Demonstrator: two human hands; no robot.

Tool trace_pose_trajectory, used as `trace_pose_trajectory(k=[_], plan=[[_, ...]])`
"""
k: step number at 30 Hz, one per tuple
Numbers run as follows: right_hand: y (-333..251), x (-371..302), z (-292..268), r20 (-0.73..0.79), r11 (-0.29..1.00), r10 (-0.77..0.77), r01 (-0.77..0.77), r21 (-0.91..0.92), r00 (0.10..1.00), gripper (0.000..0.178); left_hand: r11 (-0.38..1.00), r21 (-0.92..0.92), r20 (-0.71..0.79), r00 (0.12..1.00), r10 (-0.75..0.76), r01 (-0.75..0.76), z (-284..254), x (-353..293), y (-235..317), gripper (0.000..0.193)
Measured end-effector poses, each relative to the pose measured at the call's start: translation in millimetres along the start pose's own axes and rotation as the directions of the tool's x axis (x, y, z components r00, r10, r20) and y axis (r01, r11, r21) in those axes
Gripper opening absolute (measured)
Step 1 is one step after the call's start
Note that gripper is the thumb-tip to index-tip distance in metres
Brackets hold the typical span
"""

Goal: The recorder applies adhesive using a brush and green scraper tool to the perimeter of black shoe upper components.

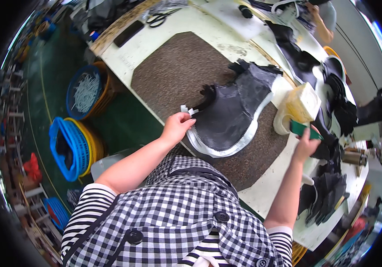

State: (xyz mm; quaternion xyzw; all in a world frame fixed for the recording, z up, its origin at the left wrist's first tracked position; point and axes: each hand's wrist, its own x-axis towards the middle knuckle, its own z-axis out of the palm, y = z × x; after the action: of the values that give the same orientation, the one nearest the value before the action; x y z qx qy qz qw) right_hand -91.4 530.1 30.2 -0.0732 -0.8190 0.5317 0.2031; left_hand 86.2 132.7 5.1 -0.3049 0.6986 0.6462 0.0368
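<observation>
A flat black leather piece, which looks like a boot upper (pixel 224 118), lies on a dark speckled mat (pixel 173 66). White trim (pixel 226 153) follows its curved near edge, and its far ends are notched. My left hand (pixel 176 128) pinches the piece's left corner, where small white tabs stick up. To the right stands a cut-open, yellowish plastic jug (pixel 305 103) with a handle. My right hand (pixel 306 147) grips a flat green tool (pixel 302 129), perhaps a scraper or brush, against the jug's near side. Its tip is hidden.
Scissors (pixel 157 18) and a black phone-like slab (pixel 129 34) rest at the table's far left. Black leather pieces (pixel 326 196) are piled along the right. Baskets (pixel 68 149) stand on the floor at left. Another person's arm (pixel 322 22) shows at the far right.
</observation>
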Motion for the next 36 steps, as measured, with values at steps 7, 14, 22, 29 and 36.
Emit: trace_pose_trajectory(k=[7,14,22,29,36], plan=[[-80,-70,56,0.781,0.875,0.22,-0.472,0.108,0.585,0.022,0.986,-0.164,-0.059,0.997,-0.043,0.033,0,-5,-10,0.021],[-117,-147,164,0.839,0.948,-0.21,-0.106,0.301,0.501,0.015,0.983,-0.16,0.008,0.996,-0.086,0.086,0,6,-7,0.018],[-111,-150,163,0.83,0.934,-0.275,-0.071,0.35,0.485,0.016,0.994,-0.106,-0.047,0.998,-0.034,0.029,4,6,-5,0.017],[-115,-109,112,0.933,0.94,0.034,0.305,-0.152,0.359,0.025,1.0,-0.027,-0.082,0.997,0.002,-0.005,6,3,-14,0.016],[-70,-124,93,0.759,0.994,-0.058,0.112,-0.019,0.648,0.019,0.997,-0.082,-0.062,0.998,-0.002,-0.003,5,3,-16,0.016]])
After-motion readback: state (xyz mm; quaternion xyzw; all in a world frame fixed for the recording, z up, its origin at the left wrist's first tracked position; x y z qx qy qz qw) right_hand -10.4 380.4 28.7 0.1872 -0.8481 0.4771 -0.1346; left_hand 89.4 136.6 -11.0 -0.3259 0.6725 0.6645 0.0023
